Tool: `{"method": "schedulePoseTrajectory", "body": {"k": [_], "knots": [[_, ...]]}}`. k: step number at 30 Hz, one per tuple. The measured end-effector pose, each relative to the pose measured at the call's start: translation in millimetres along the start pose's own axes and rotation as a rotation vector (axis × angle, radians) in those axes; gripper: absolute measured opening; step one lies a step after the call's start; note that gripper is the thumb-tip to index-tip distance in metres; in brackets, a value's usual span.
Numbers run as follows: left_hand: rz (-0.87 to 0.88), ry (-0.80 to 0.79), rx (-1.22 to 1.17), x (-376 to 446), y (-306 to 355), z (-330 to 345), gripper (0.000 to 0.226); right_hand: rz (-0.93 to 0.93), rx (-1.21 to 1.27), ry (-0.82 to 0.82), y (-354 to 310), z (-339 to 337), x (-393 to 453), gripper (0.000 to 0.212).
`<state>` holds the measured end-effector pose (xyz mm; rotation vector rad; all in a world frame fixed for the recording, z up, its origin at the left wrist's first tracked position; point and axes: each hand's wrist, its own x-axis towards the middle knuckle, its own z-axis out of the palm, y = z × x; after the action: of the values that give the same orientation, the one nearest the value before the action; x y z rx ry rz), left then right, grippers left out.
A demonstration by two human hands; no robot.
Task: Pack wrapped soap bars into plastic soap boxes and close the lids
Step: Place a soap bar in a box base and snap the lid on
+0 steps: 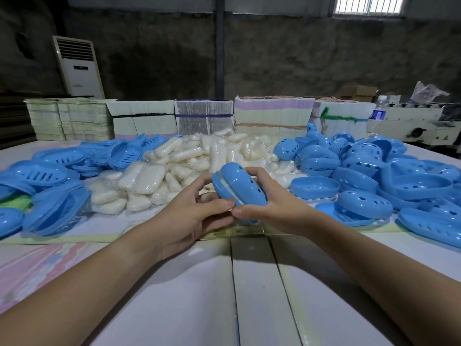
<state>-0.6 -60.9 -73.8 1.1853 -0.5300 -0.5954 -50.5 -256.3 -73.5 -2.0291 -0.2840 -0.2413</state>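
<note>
Both hands hold one blue plastic soap box [238,187] above the table's middle, tilted on its side with lid and base together and a pale seam between them. My left hand [192,216] grips its left and lower edge; my right hand [267,208] wraps its right side, thumbs meeting beneath it. What is inside the box is hidden. Behind it lies a heap of wrapped white soap bars [189,166]. Slotted blue trays and bases [50,176] pile at the left, and perforated blue lids and bases [369,171] pile at the right.
The white table [174,295] stretches toward me, with a seam down its middle. Stacks of flat printed cartons [204,116] line the far edge. A water bottle [376,113] and a machine stand at the far right, an air-conditioner unit [79,68] at the back left.
</note>
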Motion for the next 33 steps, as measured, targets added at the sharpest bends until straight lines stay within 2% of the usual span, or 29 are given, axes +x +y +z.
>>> {"method": "schedulePoseTrajectory", "body": {"k": [4,8,12,14,18,23,33], "knots": [[-0.018,0.003,-0.048,-0.5,-1.1,-0.2,0.066,0.006,-0.106,-0.019,-1.5,-1.7,-0.6,0.081],[-0.001,0.018,-0.072,0.2,-0.5,1.8,0.062,0.021,-0.089,-0.028,2.0,-5.2,2.4,0.076],[0.013,0.021,-0.105,0.4,-0.9,0.5,0.064,0.064,0.099,-0.081,1.7,-4.0,5.2,0.052],[0.016,0.028,-0.100,0.7,-1.1,0.3,0.064,0.091,0.109,-0.078,0.3,-3.6,5.5,0.045],[0.018,0.026,-0.072,-0.2,-2.1,2.0,0.063,0.047,0.040,-0.054,-0.2,-3.3,2.6,0.058],[0.035,-0.002,-0.029,-0.2,-2.0,0.9,0.062,-0.020,0.000,-0.014,-0.6,-3.9,0.5,0.060],[0.048,-0.066,0.160,-3.3,-3.5,-0.4,0.057,-0.055,-0.042,-0.063,-3.6,-3.2,-1.8,0.050]]}}
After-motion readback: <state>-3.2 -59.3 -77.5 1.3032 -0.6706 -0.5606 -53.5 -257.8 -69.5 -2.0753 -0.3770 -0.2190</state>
